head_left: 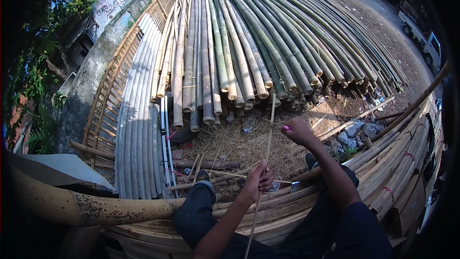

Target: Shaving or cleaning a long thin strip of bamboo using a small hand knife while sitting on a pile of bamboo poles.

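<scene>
A long, thin bamboo strip (pixel 269 146) runs up between my knees, slanting slightly away toward the stacked poles. My left hand (pixel 257 182) is closed around it at its lower middle. To the right of the strip's upper part, my right hand (pixel 297 131) is closed on a small pink-handled tool (pixel 286 127). The tool's working end lies close to the strip, too small to make out, and I cannot tell whether it touches. Below my hands, dry shavings and straw (pixel 225 141) cover the ground.
A large stack of bamboo poles (pixel 244 67) fills the space ahead. Corrugated sheets (pixel 139 129) and a bamboo lattice (pixel 112 86) stand left. A thick bamboo pole (pixel 120 208) crosses at lower left. Tied split bamboo (pixel 383 177) lies right, near stones (pixel 352 136). A truck (pixel 424 43) stands far right.
</scene>
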Demonstrator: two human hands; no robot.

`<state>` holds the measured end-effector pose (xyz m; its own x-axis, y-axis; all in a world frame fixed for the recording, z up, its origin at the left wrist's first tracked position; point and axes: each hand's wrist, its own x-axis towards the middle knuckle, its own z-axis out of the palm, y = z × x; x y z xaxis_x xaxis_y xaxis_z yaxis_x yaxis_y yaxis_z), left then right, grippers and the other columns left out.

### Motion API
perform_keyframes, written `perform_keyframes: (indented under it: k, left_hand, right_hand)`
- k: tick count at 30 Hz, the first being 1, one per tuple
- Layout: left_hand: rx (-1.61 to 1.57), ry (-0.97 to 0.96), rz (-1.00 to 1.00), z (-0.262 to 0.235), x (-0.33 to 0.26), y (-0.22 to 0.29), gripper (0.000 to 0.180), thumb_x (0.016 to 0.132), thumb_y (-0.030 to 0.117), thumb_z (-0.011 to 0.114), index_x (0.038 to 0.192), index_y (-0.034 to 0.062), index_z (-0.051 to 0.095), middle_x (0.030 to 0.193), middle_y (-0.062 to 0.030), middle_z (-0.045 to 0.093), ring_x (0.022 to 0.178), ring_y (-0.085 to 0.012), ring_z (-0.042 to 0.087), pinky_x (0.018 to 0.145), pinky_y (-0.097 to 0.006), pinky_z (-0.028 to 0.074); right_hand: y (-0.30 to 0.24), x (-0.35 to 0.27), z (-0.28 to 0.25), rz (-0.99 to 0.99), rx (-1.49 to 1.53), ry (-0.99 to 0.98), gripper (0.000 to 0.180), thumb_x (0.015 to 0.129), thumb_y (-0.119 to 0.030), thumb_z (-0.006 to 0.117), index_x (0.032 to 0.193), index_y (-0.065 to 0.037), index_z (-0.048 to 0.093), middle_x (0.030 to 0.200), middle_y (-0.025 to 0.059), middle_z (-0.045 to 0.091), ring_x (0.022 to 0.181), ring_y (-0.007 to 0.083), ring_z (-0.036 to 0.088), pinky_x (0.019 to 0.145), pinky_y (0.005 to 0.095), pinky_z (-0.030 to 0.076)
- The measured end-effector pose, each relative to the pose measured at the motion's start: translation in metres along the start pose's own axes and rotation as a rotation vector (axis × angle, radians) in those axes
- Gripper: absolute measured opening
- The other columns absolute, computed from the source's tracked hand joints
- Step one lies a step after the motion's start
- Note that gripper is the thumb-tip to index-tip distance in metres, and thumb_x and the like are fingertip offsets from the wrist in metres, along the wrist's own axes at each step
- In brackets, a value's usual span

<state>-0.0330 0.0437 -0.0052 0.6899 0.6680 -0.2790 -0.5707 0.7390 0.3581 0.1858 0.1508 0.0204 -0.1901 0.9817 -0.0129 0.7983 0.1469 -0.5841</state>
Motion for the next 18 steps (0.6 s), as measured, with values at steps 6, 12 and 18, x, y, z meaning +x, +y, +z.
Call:
perform_keyframes:
  k: [6,12,18]
  left_hand:
    - [0.050,0.133,0.039,0.011,-0.004,0.001,0.023,0.098,0.029,0.043,0.084,0.0112,0.042,0.053,0.0051,0.025,0.039,-0.0032,0.021,0.034,-0.018,0.017]
    - [0.196,0.324,0.170,0.017,-0.006,-0.025,0.022,0.098,0.029,0.043,0.085,0.0117,0.042,0.054,0.0059,0.025,0.039,-0.0030,0.020,0.035,-0.019,0.015]
    - [0.204,0.339,0.172,0.028,-0.006,-0.022,0.022,0.098,0.028,0.042,0.085,0.0113,0.041,0.054,0.0062,0.024,0.039,-0.0028,0.020,0.035,-0.018,0.014]
  right_hand:
    - [-0.020,-0.019,0.045,-0.454,0.053,-0.176,0.028,0.075,-0.027,0.057,0.061,-0.002,0.055,0.058,0.0197,0.052,0.059,0.0397,0.053,0.058,0.0487,0.041]
    - [-0.010,-0.024,0.061,-0.575,0.006,-0.093,0.024,0.069,-0.026,0.057,0.058,-0.005,0.052,0.055,0.0165,0.051,0.056,0.0383,0.053,0.053,0.0477,0.040]
    - [0.002,-0.019,0.058,-0.441,-0.127,0.089,0.013,0.062,-0.021,0.060,0.060,-0.009,0.056,0.055,0.0139,0.053,0.056,0.0352,0.056,0.053,0.0463,0.043]
